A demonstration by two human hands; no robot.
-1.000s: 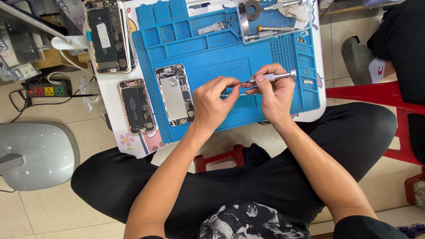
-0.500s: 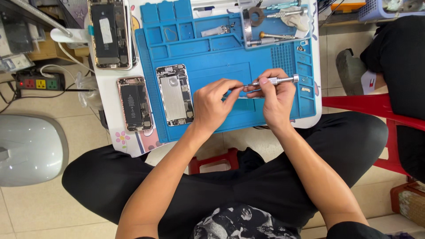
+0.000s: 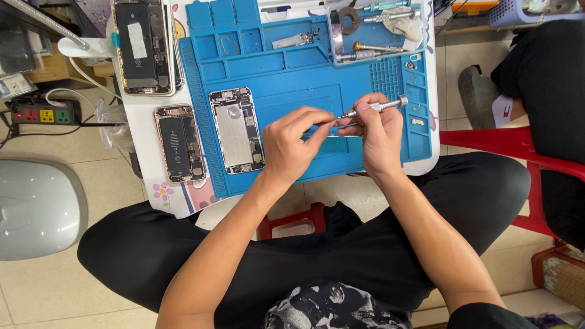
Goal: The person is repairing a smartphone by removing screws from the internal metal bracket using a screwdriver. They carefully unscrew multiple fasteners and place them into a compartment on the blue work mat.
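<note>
Three opened smartphones (image 3: 236, 130) lie at centre-left of the frame, one on the blue silicone mat (image 3: 365, 76). The right hand (image 3: 379, 134) fingers grip one slim silver screwdriver (image 3: 373, 108); the left hand (image 3: 292, 146) fingers pinch its tip

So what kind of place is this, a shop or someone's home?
Probably a small phone repair spot. A blue repair mat covers a low table, opened phones lie on it, and the right hand holds a fine screwdriver.
</note>
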